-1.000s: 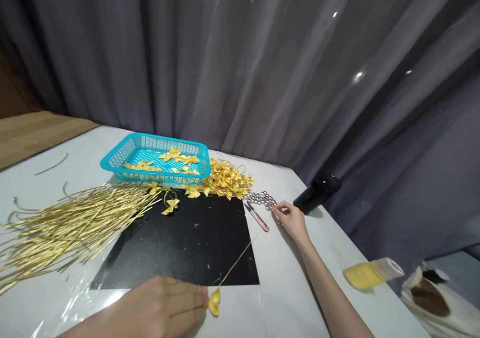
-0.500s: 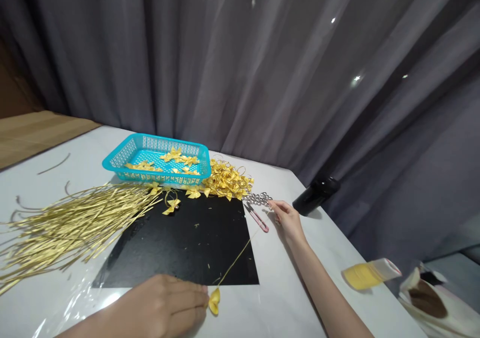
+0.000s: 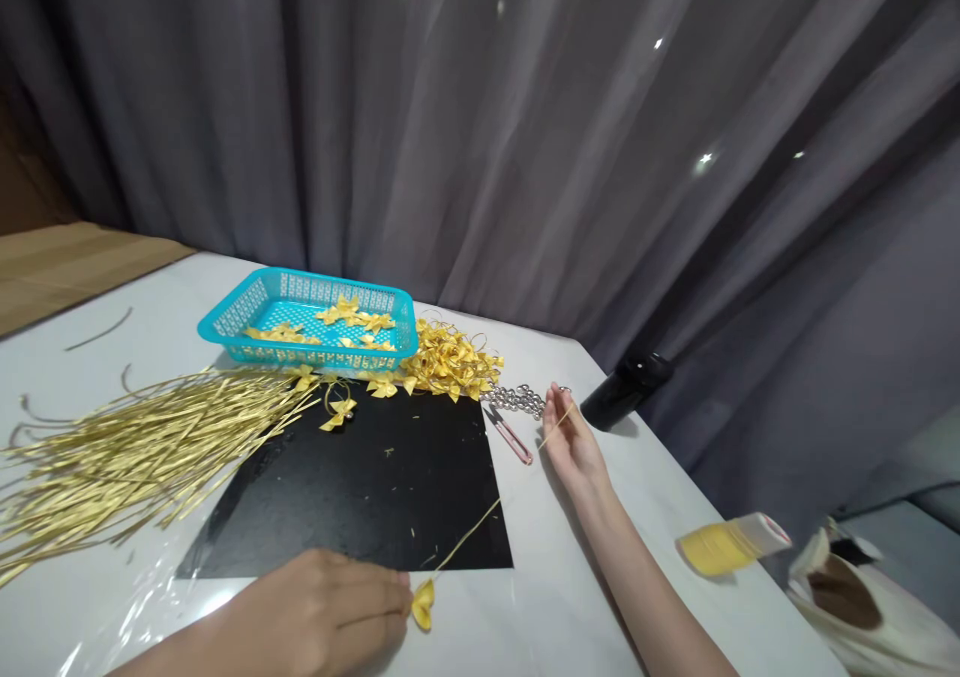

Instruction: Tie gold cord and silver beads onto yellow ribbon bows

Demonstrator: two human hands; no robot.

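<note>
Low in the head view, my left hand is closed, fingertips pinching one side of a small yellow ribbon bow. From that bow a thin gold wire tie slants up to the right over the mat. Its upper stretch crosses in front of the palm of my right hand. That hand has its palm turned to view and its fingers stretched, beside the silvery beads; whether a bead is between them I cannot tell. Pink thread snips lie just left of it.
A black mat lies mid-table. Behind it stand a blue basket with several bows and a heap of yellow bows. Gold wire ties spread at left. A black bottle and a yellow-filled bottle are at right.
My right hand has turned its palm into view and its fingers have straightened beside the beads. My left hand stays on the bow. The whole view has shifted slightly.
</note>
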